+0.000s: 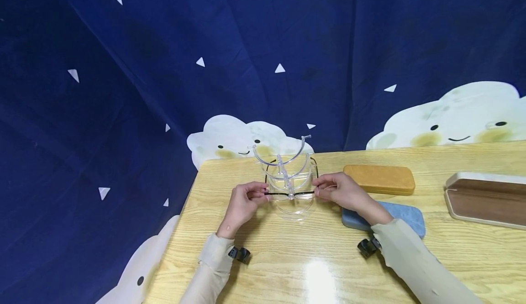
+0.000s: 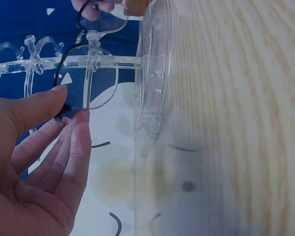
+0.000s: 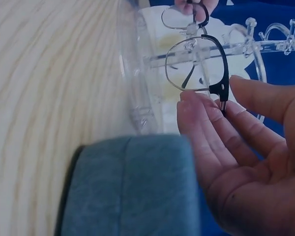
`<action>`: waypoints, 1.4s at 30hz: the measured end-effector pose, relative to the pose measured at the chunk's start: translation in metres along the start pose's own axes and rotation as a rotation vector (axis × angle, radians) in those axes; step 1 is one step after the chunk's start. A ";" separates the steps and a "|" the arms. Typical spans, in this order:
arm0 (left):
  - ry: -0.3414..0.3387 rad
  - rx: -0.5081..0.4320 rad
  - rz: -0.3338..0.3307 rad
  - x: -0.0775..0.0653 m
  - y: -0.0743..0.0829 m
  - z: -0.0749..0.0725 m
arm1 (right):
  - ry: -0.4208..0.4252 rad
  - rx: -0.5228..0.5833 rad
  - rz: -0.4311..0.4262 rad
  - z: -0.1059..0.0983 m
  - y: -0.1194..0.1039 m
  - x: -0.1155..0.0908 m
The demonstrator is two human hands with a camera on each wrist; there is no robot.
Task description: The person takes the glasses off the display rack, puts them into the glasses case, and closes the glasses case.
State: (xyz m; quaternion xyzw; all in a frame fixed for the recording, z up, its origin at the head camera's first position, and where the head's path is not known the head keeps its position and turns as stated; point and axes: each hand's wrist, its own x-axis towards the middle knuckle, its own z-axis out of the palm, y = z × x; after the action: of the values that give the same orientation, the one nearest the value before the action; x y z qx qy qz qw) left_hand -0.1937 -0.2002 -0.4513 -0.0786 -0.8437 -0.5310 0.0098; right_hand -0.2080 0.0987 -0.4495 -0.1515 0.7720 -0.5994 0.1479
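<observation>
Pinching one pair of glasses (image 1: 289, 194) on one clear stand (image 1: 287, 176), both hands' fingers (image 2: 64, 101); three cases nearby.

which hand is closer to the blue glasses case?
Right. The right hand holds the glasses just above the blue glasses case, its wrist over the case's edge. The left hand holds the frame's other end, beyond the clear stand.

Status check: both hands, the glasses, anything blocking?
Left hand and right hand each pinch an end of the black-rimmed glasses. Glasses sit at the clear acrylic stand. Blue case under right forearm; nothing blocking.
</observation>
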 end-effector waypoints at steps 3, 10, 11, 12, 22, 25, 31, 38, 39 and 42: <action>0.027 -0.011 -0.007 0.001 0.000 0.001 | -0.015 0.060 0.010 0.000 -0.003 -0.002; 0.011 0.007 -0.007 -0.001 0.005 -0.002 | -0.012 0.050 -0.010 -0.002 -0.011 -0.004; 0.009 0.017 -0.005 -0.001 0.006 -0.002 | -0.008 0.045 -0.017 -0.002 -0.012 -0.005; 0.007 0.021 -0.006 -0.002 0.008 -0.003 | -0.002 0.037 -0.027 -0.002 -0.013 -0.005; 0.010 0.063 0.032 -0.009 0.026 -0.013 | 0.123 -0.118 -0.111 0.001 -0.030 -0.014; 0.003 0.083 0.062 -0.011 0.031 -0.016 | 0.148 -0.143 -0.131 0.001 -0.036 -0.018; -0.028 0.138 0.095 -0.016 0.042 -0.021 | 0.155 -0.156 -0.126 -0.001 -0.044 -0.026; -0.110 0.170 0.087 -0.024 0.056 -0.027 | 0.134 -0.148 -0.113 -0.006 -0.049 -0.038; -0.123 0.174 0.087 -0.026 0.059 -0.028 | 0.130 -0.149 -0.117 -0.007 -0.050 -0.040; -0.168 0.177 0.093 -0.030 0.065 -0.030 | 0.123 -0.154 -0.117 -0.009 -0.053 -0.047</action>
State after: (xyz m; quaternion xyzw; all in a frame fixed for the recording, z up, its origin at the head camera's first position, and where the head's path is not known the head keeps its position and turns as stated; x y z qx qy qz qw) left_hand -0.1566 -0.2034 -0.3829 -0.1608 -0.8805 -0.4449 -0.0296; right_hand -0.1658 0.1133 -0.3938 -0.1701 0.8131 -0.5542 0.0528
